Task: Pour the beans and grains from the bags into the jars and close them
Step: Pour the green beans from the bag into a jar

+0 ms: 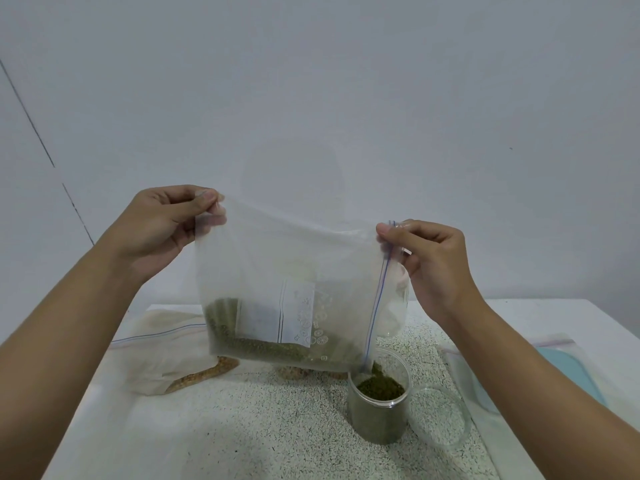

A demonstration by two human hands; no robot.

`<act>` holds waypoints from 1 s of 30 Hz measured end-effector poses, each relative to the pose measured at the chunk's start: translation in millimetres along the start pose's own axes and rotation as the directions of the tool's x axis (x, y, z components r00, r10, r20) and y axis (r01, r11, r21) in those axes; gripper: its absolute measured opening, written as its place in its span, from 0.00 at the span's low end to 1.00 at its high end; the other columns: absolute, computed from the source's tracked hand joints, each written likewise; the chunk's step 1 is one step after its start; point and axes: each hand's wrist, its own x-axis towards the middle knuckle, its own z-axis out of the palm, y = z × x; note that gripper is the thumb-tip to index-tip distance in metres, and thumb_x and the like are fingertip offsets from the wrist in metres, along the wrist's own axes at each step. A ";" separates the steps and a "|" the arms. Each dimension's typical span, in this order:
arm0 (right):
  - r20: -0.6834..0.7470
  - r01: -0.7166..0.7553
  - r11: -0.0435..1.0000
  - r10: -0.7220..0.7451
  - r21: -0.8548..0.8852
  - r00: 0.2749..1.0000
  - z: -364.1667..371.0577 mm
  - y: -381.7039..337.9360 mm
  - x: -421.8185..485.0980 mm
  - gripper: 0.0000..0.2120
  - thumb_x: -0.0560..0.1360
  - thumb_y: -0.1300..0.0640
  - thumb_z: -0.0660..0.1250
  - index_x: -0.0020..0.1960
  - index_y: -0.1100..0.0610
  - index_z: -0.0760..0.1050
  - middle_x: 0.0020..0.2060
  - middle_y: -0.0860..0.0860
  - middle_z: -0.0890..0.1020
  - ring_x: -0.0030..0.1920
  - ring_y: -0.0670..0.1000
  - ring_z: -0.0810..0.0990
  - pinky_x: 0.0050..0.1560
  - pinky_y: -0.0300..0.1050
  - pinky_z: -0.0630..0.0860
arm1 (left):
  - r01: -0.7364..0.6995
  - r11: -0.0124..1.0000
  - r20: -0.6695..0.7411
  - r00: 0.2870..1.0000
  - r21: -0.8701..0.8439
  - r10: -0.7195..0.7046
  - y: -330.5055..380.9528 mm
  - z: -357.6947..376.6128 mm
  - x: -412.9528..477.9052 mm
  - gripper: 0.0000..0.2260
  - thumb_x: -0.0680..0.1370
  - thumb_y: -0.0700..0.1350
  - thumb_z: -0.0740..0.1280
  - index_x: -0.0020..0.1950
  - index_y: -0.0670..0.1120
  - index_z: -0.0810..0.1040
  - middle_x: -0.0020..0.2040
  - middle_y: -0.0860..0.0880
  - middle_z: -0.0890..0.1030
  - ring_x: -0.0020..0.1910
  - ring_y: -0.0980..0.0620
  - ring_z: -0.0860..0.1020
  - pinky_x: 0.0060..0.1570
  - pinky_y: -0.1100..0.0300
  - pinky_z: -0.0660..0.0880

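A clear zip bag [294, 271] with green beans along its lower edge hangs tilted over the table. My left hand [162, 226] pinches its upper left corner. My right hand [429, 258] pinches the zip strip at the upper right. The bag's open lower right corner sits over a clear jar [377, 410], and green beans fall into it. The jar is nearly full of green beans. Its clear lid [440, 414] lies flat on the table just right of the jar.
The speckled table top [242, 427] holds a flattened zip bag [156, 348] with brownish grains at the back left. Another clear bag over a light blue thing [554, 375] lies at the right. More brownish grains and a clear container are partly hidden behind the held bag.
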 end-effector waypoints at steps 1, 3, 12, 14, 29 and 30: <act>-0.001 -0.002 1.000 0.002 0.003 1.000 0.0 0.1 0.1 0.05 0.65 0.62 0.78 0.32 0.60 0.84 0.31 0.56 0.80 0.39 0.57 0.76 0.44 0.49 0.71 | -0.001 1.000 0.001 1.000 -0.003 0.001 -0.3 -0.3 0.2 0.05 0.68 0.48 0.74 0.39 0.48 0.88 0.37 0.51 0.84 0.42 0.52 0.85 0.39 0.67 0.76; -0.003 -0.003 1.000 0.003 0.011 1.000 0.5 0.3 -0.3 0.05 0.65 0.62 0.78 0.32 0.60 0.84 0.31 0.56 0.80 0.38 0.57 0.76 0.44 0.49 0.71 | 0.003 1.000 -0.003 1.000 -0.001 -0.003 -0.2 -0.8 0.5 0.05 0.71 0.46 0.72 0.39 0.48 0.88 0.37 0.51 0.84 0.42 0.52 0.85 0.40 0.67 0.76; -0.005 0.002 1.000 -0.002 0.015 1.000 3.2 2.0 -1.1 0.05 0.64 0.61 0.78 0.32 0.60 0.84 0.31 0.55 0.81 0.39 0.57 0.76 0.46 0.52 0.69 | 0.005 1.000 -0.013 1.000 0.004 -0.005 1.7 -2.1 2.4 0.05 0.72 0.45 0.71 0.41 0.46 0.87 0.37 0.51 0.84 0.41 0.53 0.85 0.39 0.67 0.76; 0.002 0.004 1.000 -0.004 0.013 1.000 3.9 2.0 -0.6 0.05 0.64 0.61 0.78 0.32 0.59 0.84 0.32 0.55 0.81 0.39 0.57 0.77 0.46 0.51 0.70 | 0.004 1.000 -0.015 1.000 0.007 -0.004 2.3 -1.6 1.9 0.05 0.73 0.44 0.71 0.43 0.45 0.86 0.37 0.51 0.84 0.41 0.53 0.85 0.38 0.68 0.76; 0.008 0.001 1.000 -0.001 0.007 1.000 6.5 0.7 3.1 0.04 0.65 0.61 0.78 0.33 0.60 0.85 0.32 0.55 0.81 0.39 0.56 0.77 0.43 0.47 0.73 | -0.005 1.000 -0.037 0.999 0.029 0.007 5.6 -3.2 4.3 0.05 0.76 0.42 0.69 0.46 0.44 0.85 0.37 0.51 0.84 0.40 0.54 0.85 0.36 0.68 0.76; 0.006 0.000 1.000 0.000 0.002 1.000 6.3 0.7 3.6 0.04 0.64 0.60 0.78 0.34 0.60 0.85 0.33 0.56 0.81 0.39 0.57 0.77 0.44 0.48 0.73 | -0.006 0.999 -0.038 0.999 0.032 0.007 6.0 -2.5 4.5 0.05 0.76 0.42 0.69 0.46 0.44 0.84 0.37 0.51 0.84 0.40 0.54 0.85 0.36 0.69 0.75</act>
